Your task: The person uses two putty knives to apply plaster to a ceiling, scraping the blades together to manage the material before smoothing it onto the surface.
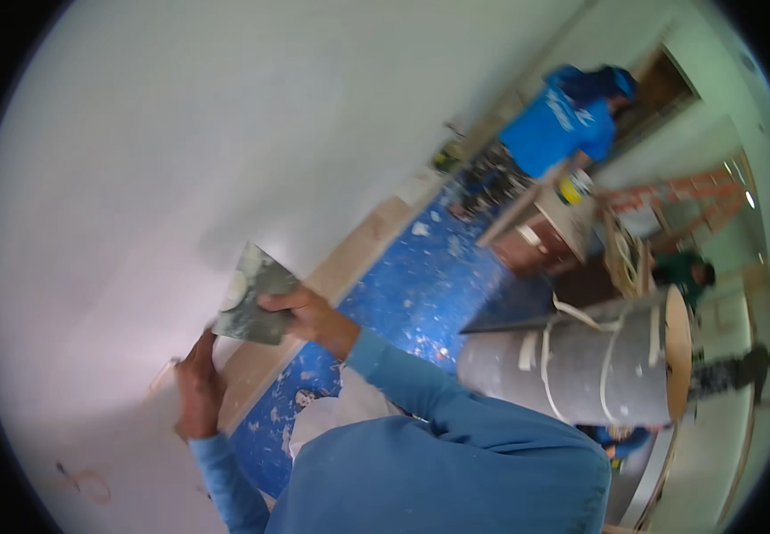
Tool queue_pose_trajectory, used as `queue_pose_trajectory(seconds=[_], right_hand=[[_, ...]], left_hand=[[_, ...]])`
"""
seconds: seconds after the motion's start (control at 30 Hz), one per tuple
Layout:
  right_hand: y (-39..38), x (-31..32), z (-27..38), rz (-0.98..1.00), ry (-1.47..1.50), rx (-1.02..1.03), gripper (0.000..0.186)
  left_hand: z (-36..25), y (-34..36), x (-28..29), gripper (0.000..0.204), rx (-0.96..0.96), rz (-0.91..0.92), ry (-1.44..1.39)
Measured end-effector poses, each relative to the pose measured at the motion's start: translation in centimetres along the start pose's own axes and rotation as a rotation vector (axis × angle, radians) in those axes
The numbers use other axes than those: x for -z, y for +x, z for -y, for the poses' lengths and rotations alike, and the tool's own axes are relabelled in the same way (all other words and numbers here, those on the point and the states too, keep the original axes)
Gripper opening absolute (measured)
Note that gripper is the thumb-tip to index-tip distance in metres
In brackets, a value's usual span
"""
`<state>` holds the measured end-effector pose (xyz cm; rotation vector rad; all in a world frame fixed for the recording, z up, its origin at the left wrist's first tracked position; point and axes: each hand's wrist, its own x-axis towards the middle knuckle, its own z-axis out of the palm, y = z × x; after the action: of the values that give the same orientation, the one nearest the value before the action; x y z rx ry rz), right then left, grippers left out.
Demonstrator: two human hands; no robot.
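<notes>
Pinching the putty-smeared scraper blade (pixel 254 304) by its right edge, the right hand (pixel 310 315) is holding it near the wall (pixel 136 196). Left hand (pixel 200 384) is sitting at its lower-left corner; can't tell whether gripping.

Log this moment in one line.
right hand: holding flat grey blade | left hand: at blade's lower corner, contact unclear | floor: blue, spattered

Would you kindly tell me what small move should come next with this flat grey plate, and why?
Perhaps the left hand should steady the flat grey plate at its lower-left corner: the right hand holds it from the right side, thumb across its face, and the left fingertips are close to that corner, though whether they touch it is hard to tell.
</notes>
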<state>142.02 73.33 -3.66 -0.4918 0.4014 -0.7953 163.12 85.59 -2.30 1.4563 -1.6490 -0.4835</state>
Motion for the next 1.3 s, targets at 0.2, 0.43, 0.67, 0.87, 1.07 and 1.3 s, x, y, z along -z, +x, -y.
queue_pose_trajectory(seconds=[0.2, 0.43, 0.67, 0.87, 1.07, 1.3], right_hand=[[-0.6, 2.7, 2.6, 0.062, 0.256, 0.16, 0.044], [1.5, 14.2, 1.0, -0.521, -0.181, 0.265, 0.021], [11.2, 27.0, -0.5, -0.86, -0.859, 0.568, 0.022], [17.7, 29.8, 0.5, -0.981, -0.916, 0.66, 0.032], [17.7, 21.7, -5.4, -0.842, -1.132, 0.701, 0.034], [13.9, 25.8, -5.8, -0.761, -0.584, 0.189, 0.034]], left_hand=[[2.9, -4.6, -1.3, 0.026, 0.369, -0.116, 0.07], [1.5, -10.7, -4.9, 0.029, 0.838, -0.473, -0.841], [-0.9, -12.3, -8.4, 0.027, 1.06, -0.39, -0.785], [-1.9, -11.6, -9.3, 0.024, 1.103, -0.389, -0.684], [-2.8, -10.7, -10.5, 0.023, 1.11, -0.49, -0.682], [-3.8, -8.7, -11.3, 0.023, 1.072, -0.481, -0.677]])
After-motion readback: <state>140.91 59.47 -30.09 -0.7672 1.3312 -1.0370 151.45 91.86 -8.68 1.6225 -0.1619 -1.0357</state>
